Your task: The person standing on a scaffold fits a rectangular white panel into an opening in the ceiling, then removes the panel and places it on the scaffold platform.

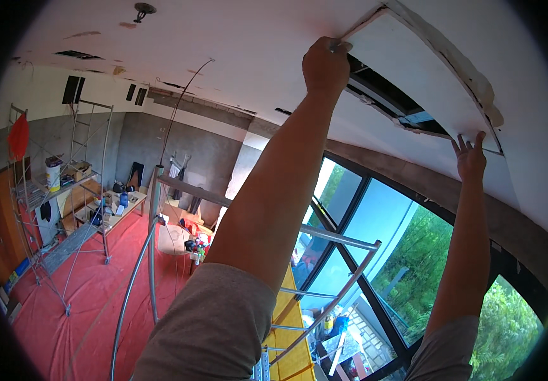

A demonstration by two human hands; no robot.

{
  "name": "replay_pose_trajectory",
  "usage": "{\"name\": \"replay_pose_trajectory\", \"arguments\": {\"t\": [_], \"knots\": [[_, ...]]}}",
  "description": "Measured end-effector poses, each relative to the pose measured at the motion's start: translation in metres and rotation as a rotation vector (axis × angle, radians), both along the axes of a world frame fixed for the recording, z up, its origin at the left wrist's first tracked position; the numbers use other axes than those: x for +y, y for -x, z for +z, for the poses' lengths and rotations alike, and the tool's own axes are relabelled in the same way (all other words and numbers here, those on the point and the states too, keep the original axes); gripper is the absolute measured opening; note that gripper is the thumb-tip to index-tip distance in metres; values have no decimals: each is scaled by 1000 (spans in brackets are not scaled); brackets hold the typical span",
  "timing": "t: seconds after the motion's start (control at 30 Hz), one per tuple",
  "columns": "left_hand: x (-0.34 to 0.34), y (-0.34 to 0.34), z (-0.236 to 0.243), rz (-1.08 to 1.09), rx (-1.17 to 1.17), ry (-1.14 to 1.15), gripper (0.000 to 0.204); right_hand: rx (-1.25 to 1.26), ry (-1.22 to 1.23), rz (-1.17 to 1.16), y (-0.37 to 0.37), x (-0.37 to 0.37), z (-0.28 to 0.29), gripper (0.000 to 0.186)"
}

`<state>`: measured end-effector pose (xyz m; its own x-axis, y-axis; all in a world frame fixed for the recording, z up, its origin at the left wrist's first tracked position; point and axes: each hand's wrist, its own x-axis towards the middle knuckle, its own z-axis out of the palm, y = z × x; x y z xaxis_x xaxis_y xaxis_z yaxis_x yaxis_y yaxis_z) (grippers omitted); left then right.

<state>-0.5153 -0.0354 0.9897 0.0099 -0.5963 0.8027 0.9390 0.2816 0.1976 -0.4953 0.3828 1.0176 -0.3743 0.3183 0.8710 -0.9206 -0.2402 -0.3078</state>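
White panel [423, 70] partly covers the ceiling [248, 57] opening [385, 91]. Our left hand [326, 65] clamps its edge; our right hand [471, 159], fingers spread, props its underside. Looks like we're positioning it; next move calls for even support from both.

- Floor [128, 279]: creased red sheeting.
- Walls [213, 149]: grey below, pale above.
- Ceiling [248, 63]: whitish, with dark slots and brown patches.
- Windows [375, 222]: black-framed, admitting daylight; green foliage [413, 279] outside.
- Scaffold [74, 244]: metal, at left, a red cloth [18, 136] hung near its top.
- Desk [135, 201]: behind the scaffold, cluttered, with blue containers [124, 200].
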Motion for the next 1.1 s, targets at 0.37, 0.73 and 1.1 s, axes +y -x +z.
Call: {"name": "replay_pose_trajectory", "arguments": {"t": [0.37, 0.73, 1.1], "knots": [[9, 6, 2, 29, 73, -45, 23, -22, -33, -30, -5, -4, -5, 98], [5, 4, 4, 209, -25, 31, 30, -34, -94, -65, 8, 14, 1, 91], [2, 7, 7, 374, -75, 53, 46, 26, -234, -294, -3, 0, -8, 60]]}}
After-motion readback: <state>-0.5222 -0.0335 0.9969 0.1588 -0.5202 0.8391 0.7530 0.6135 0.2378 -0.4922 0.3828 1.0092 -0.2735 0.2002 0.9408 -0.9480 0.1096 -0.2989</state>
